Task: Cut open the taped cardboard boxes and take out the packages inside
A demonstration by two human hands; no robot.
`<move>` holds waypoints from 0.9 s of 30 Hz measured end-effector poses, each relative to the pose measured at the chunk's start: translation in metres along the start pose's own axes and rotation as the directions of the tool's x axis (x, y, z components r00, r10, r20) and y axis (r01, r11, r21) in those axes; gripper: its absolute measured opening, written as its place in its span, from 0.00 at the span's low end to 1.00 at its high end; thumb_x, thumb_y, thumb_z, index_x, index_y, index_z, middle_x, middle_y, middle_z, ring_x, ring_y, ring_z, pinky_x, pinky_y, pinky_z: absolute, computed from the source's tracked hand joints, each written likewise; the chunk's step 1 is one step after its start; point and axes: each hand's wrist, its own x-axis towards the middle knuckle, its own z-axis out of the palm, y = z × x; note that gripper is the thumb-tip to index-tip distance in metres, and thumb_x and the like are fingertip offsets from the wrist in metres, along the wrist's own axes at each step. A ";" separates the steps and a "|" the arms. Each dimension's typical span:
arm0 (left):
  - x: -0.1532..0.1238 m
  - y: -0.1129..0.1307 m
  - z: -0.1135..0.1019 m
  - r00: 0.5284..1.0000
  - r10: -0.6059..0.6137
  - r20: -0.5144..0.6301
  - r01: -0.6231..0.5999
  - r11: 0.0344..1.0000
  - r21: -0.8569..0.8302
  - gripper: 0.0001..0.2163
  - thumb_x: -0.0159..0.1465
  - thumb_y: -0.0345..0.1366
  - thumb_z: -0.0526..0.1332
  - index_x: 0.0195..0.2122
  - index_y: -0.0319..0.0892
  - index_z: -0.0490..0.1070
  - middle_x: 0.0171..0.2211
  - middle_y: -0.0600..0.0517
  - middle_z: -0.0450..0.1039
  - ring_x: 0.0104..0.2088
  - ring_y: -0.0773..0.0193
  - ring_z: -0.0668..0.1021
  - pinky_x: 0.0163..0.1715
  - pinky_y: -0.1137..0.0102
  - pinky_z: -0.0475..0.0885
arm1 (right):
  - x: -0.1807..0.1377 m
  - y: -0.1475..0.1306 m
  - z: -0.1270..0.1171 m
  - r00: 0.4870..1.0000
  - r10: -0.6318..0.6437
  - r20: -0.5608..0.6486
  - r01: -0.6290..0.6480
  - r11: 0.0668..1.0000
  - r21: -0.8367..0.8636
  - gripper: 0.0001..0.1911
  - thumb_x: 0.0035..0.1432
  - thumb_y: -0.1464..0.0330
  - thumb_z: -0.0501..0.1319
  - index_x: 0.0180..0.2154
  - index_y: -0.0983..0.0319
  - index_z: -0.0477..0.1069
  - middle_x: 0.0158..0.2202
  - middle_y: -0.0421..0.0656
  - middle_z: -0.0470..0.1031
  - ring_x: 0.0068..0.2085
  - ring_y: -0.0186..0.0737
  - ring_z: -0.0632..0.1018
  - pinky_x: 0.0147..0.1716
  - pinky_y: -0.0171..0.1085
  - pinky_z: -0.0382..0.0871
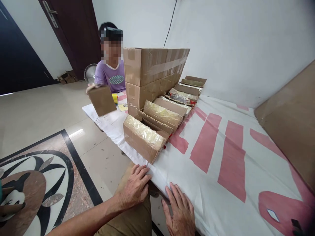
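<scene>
My left hand (pixel 136 185) rests near the table's edge, over my knee, its fingers loosely apart and holding nothing. Lying flat on the white-and-pink tablecloth (pixel 206 142) at the near edge is my right hand (pixel 179 209), fingers spread. Just beyond my left hand sits a cardboard box (pixel 141 139) with shiny clear tape along its top. Behind it a row of similar taped cardboard pieces (pixel 164 114) runs back along the table.
Stacked closed cartons (pixel 150 67) form a wall on the table. Across it, a person in a purple shirt (pixel 108 73) holds a small cardboard box (pixel 102 100). A yellow tape roll (pixel 115 98) lies near them. A large cardboard sheet (pixel 292 121) stands at right.
</scene>
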 end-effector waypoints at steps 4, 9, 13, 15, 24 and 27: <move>0.000 -0.001 0.000 1.000 -0.004 0.006 0.005 1.000 -0.012 0.18 0.59 0.26 0.60 0.51 0.45 0.72 0.57 0.44 0.76 0.61 0.47 0.74 0.65 0.44 0.64 | 0.002 -0.001 0.000 1.000 -0.006 -0.023 0.006 1.000 0.011 0.21 0.70 0.65 0.55 0.62 0.60 0.67 0.57 0.52 0.79 0.57 0.55 0.77 0.54 0.51 0.66; 0.000 0.000 -0.002 1.000 -0.006 0.000 0.006 1.000 -0.012 0.17 0.60 0.27 0.60 0.51 0.44 0.72 0.56 0.44 0.76 0.60 0.47 0.75 0.65 0.45 0.65 | 0.003 0.000 0.002 0.999 -0.016 -0.035 0.017 1.000 0.009 0.20 0.70 0.66 0.55 0.60 0.60 0.68 0.57 0.52 0.79 0.56 0.54 0.77 0.54 0.51 0.66; 0.001 0.001 -0.004 1.000 -0.007 0.014 0.007 1.000 0.005 0.17 0.61 0.28 0.60 0.51 0.44 0.73 0.57 0.43 0.76 0.61 0.47 0.74 0.65 0.46 0.64 | 0.005 0.000 0.002 0.997 -0.045 -0.064 0.044 0.999 -0.013 0.18 0.70 0.66 0.55 0.59 0.62 0.69 0.55 0.53 0.80 0.55 0.53 0.78 0.54 0.50 0.66; 0.000 0.001 -0.003 1.000 -0.008 0.020 0.008 1.000 0.009 0.17 0.61 0.28 0.60 0.52 0.44 0.73 0.57 0.43 0.76 0.61 0.48 0.74 0.66 0.46 0.64 | 0.006 0.000 0.001 0.997 -0.048 -0.067 0.047 0.999 -0.015 0.18 0.70 0.66 0.55 0.58 0.63 0.70 0.55 0.53 0.80 0.56 0.54 0.77 0.54 0.50 0.66; -0.001 -0.001 -0.002 0.999 -0.031 0.045 0.031 0.999 -0.018 0.18 0.61 0.28 0.60 0.52 0.44 0.72 0.58 0.44 0.75 0.62 0.47 0.73 0.67 0.46 0.62 | 0.006 0.001 0.001 0.997 -0.052 -0.058 0.053 0.998 0.014 0.17 0.70 0.66 0.54 0.55 0.65 0.72 0.55 0.55 0.79 0.54 0.55 0.79 0.51 0.51 0.68; 0.001 0.003 -0.003 0.996 -0.043 0.082 0.046 0.998 -0.033 0.18 0.61 0.29 0.61 0.53 0.44 0.73 0.58 0.43 0.75 0.63 0.46 0.72 0.67 0.45 0.61 | 0.009 -0.001 -0.002 0.995 -0.043 -0.092 0.051 0.994 0.095 0.14 0.70 0.65 0.55 0.52 0.63 0.73 0.52 0.52 0.81 0.54 0.55 0.79 0.51 0.50 0.68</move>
